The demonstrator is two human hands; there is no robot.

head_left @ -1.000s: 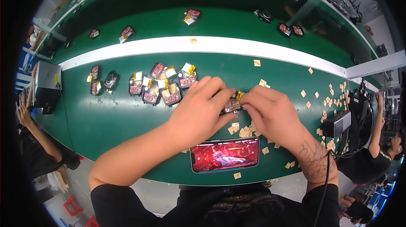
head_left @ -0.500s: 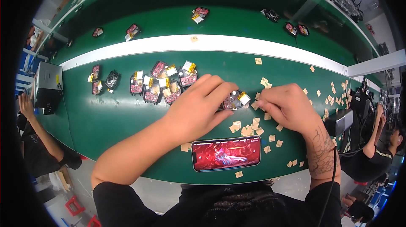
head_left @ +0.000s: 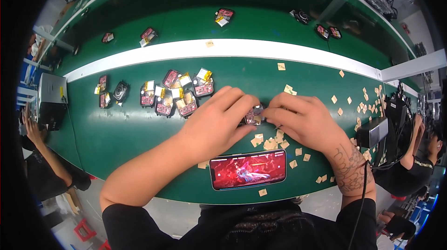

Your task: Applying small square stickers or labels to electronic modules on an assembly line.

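Note:
Between my hands lies a small open black electronic device (head_left: pixel 253 117) with a reddish circuit board inside, partly covered by fingers. My left hand (head_left: pixel 219 117) grips it from the left, thumb on the near side and fingers on the far side. At its right edge, my right hand (head_left: pixel 300 119) has its fingertips bent and pressed together over the device. What those fingertips hold is hidden, and so is the device's battery. Small tan square stickers (head_left: pixel 271 144) are scattered on the green table around my right hand. Several similar open devices (head_left: pixel 187 104) with silver batteries and yellow tape are grouped left of my left hand.
A phone (head_left: pixel 249 170) playing a red video lies near the table's front edge. A black box-shaped device (head_left: pixel 372 134) with cables stands at right, a grey metal box (head_left: pixel 52 94) at left. Behind a white rail (head_left: pixel 223 47) are more devices (head_left: pixel 224 16). Other people sit on both sides.
My right hand has moved left from among the stickers onto the device's right edge, covering its battery. My left hand keeps its hold.

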